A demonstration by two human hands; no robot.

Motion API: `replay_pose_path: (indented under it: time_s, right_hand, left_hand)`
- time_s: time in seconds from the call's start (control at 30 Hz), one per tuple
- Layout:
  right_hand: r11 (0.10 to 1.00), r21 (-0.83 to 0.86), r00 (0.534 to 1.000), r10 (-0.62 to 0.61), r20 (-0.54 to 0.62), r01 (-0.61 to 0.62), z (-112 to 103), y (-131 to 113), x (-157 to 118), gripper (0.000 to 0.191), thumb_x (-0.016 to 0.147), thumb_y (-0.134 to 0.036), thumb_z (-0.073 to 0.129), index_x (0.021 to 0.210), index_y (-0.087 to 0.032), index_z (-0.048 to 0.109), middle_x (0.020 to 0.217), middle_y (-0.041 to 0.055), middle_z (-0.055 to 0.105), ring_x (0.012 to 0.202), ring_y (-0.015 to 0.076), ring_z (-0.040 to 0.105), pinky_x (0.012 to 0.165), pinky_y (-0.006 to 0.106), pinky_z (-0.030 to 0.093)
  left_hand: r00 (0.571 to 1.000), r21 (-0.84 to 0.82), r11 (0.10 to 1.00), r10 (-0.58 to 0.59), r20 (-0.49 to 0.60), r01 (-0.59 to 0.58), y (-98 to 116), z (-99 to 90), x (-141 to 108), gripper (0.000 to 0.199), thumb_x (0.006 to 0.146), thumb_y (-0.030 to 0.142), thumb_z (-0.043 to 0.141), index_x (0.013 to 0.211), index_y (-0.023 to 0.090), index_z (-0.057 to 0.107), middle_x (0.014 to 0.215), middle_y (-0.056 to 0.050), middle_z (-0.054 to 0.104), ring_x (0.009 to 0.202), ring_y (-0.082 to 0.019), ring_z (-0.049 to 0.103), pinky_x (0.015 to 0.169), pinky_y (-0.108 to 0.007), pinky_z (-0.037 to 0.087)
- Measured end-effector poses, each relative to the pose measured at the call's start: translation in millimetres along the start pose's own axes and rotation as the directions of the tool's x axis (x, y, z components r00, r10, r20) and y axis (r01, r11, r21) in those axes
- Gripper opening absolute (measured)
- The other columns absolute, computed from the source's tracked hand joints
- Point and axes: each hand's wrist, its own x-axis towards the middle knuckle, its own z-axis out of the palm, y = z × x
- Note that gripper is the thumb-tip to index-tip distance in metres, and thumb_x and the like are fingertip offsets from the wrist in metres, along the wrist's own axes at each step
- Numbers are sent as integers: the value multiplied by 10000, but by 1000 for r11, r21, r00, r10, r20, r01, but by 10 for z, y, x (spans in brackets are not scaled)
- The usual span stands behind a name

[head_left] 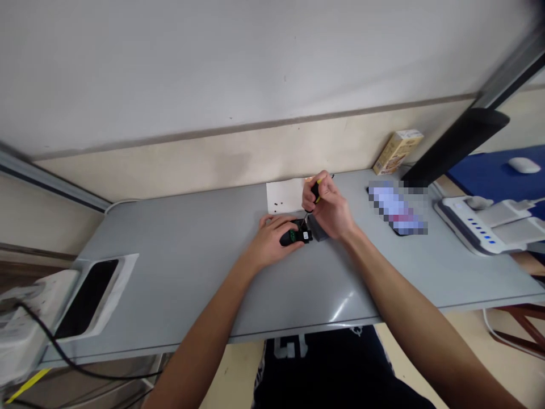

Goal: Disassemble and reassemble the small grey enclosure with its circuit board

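A small black electronic device (288,238) rests on the grey table, a bit of green circuit board and a white label showing on it. My left hand (272,241) is closed round its left side and steadies it. Above it, my right hand (328,207) grips a screwdriver (315,191) by its black and yellow handle. The shaft slants down to the device, and its tip is at or very near the part by the label. Partly behind my right hand lies a dark grey flat piece (317,228). Several tiny dark bits, probably screws (276,204), lie on white paper (284,192).
A blurred-out phone (395,207) and a white power strip (481,224) lie to the right. At the back right stand a carton (398,151) and a black post (457,147). Leftward are a black phone (87,298) and a black cable (85,366). A wall borders the back edge.
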Motion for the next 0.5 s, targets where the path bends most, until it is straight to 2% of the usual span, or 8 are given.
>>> replay_pose_path:
  time_s: [0.13, 0.33, 0.5]
  right_hand:
    - [999, 42, 1000, -7, 10, 7, 16, 0, -4, 352, 882, -562, 640, 850, -270, 446, 735, -15, 406, 615, 150, 362, 578, 301, 383]
    - [1000, 7, 1000, 1, 20, -1, 53, -12, -24, 430, 845, -605, 670, 813, -268, 405, 763, -7, 434, 625, 153, 385, 584, 310, 404]
    - [999, 51, 998, 7, 68, -10, 54, -1, -21, 403, 872, -575, 674, 828, -265, 420, 760, -18, 454, 620, 139, 415, 593, 302, 411]
  left_hand:
    - [1000, -3, 1000, 8, 2, -8, -19, 8, 6, 229, 895, 408, 750, 1047, 259, 664, 1366, -51, 665, 1292, -257, 590, 1149, -497, 305]
    - [1000, -10, 1000, 10, 1, -10, -25, 19, 10, 212, 891, 407, 756, 1016, 258, 671, 1374, -48, 664, 1289, -254, 593, 1140, -499, 312]
    - [1000, -3, 1000, 6, -18, -6, -27, 20, 1, 230, 885, 433, 760, 1008, 261, 670, 1368, -43, 669, 1278, -256, 602, 1146, -500, 304]
